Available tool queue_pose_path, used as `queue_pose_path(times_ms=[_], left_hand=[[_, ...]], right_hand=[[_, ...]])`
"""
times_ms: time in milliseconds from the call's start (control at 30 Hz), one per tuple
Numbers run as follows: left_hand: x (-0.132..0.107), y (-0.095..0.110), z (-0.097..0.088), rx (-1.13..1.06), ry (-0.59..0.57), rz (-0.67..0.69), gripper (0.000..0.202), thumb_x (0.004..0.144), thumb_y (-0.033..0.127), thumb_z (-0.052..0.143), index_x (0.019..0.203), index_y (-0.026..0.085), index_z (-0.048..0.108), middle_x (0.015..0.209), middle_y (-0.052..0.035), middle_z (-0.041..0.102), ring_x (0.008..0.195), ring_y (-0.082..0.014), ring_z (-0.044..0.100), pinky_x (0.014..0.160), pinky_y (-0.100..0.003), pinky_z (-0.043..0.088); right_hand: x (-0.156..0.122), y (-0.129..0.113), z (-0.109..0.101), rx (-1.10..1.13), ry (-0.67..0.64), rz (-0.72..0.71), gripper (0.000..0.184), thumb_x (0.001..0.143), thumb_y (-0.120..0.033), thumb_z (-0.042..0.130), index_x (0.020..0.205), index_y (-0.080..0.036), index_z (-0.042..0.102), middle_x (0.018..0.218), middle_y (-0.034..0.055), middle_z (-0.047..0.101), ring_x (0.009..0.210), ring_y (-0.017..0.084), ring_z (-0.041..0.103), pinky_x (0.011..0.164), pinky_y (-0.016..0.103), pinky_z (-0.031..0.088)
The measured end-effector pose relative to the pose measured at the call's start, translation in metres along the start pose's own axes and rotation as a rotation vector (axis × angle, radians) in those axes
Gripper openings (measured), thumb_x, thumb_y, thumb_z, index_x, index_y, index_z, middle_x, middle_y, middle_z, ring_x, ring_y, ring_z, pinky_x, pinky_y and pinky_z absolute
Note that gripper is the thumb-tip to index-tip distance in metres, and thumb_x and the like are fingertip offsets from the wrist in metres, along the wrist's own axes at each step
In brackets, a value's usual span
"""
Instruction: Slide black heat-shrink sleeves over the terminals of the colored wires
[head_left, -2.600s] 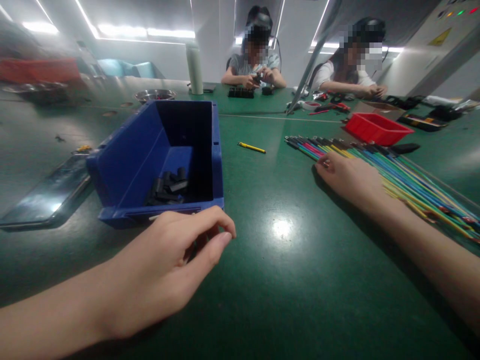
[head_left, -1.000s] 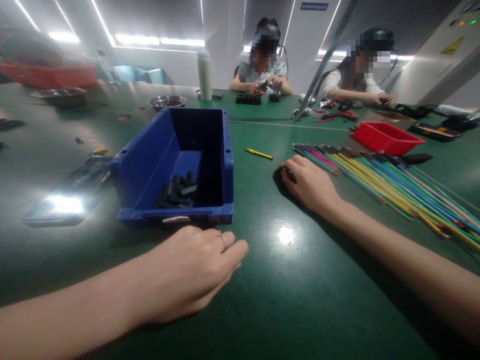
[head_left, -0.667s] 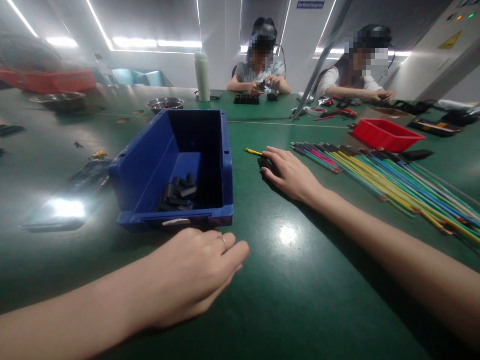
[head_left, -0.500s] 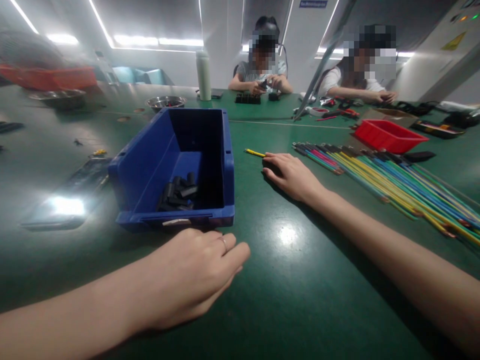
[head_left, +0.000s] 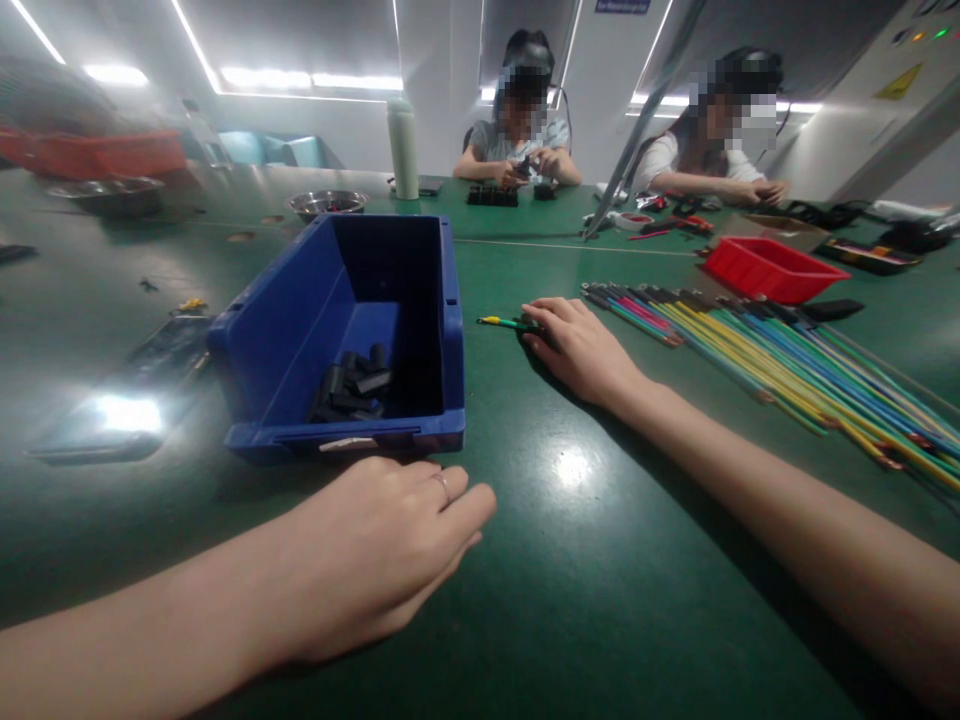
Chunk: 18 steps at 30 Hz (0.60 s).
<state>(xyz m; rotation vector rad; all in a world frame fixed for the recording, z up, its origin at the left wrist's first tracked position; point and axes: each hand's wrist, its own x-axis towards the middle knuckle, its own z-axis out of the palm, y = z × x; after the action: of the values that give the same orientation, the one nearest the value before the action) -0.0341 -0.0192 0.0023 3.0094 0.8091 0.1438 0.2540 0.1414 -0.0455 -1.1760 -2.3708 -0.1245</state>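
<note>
My right hand [head_left: 581, 350] rests low over the green table with its fingers closed on a short green cable [head_left: 511, 324]. The cable's yellow end, with a small metal tip, sticks out leftward from the fingertips. In front of the blue bin [head_left: 274, 340], my left hand [head_left: 397, 550] lies with curled fingers pressed together and a ring on one of them. What it holds, if anything, is hidden beneath the fingers. Short black tubes [head_left: 356, 385] lie in a small heap inside the bin. To the right of my right hand, many coloured cables [head_left: 750, 350] are spread side by side.
Beyond the cables stands a red tray [head_left: 776, 270]. A metal bowl [head_left: 328, 204] and a pale green bottle [head_left: 403, 150] are behind the bin. A glossy phone-like slab [head_left: 124, 400] lies left. Two people [head_left: 517, 130] sit across the table, and a slanting pole [head_left: 637, 130] rises there.
More of the cable now shows at my right fingertips: its green part has come into view, and its tip points further left. My left hand has barely moved.
</note>
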Motion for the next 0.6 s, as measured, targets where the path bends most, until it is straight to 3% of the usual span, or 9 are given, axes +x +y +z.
queue_pose_path(times_ms=[233,600], left_hand=[[-0.0008,-0.0004,-0.0001,-0.013,-0.011,0.0,0.007,0.109,0.017,0.056,0.107,0.023,0.056,0.092,-0.0014,0.073,0.071,-0.0223,0.069,0.057,-0.037,0.041],[0.0006,-0.0008,0.0003,-0.006,-0.017,-0.002,0.008,0.108,0.016,0.057,0.106,0.023,0.055,0.09,-0.001,0.072,0.071,-0.0218,0.069,0.057,-0.036,0.04]], right_hand=[[-0.0001,0.0008,-0.0021,0.118,-0.047,-0.089,0.032,0.112,-0.032,0.049,0.119,-0.019,0.078,0.131,0.0154,0.078,0.119,0.031,0.07,0.108,0.048,0.057],[-0.0018,-0.0033,-0.0049,0.153,-0.024,-0.072,0.017,0.101,-0.023,0.055,0.11,-0.022,0.07,0.109,0.013,0.078,0.102,0.03,0.07,0.091,0.042,0.056]])
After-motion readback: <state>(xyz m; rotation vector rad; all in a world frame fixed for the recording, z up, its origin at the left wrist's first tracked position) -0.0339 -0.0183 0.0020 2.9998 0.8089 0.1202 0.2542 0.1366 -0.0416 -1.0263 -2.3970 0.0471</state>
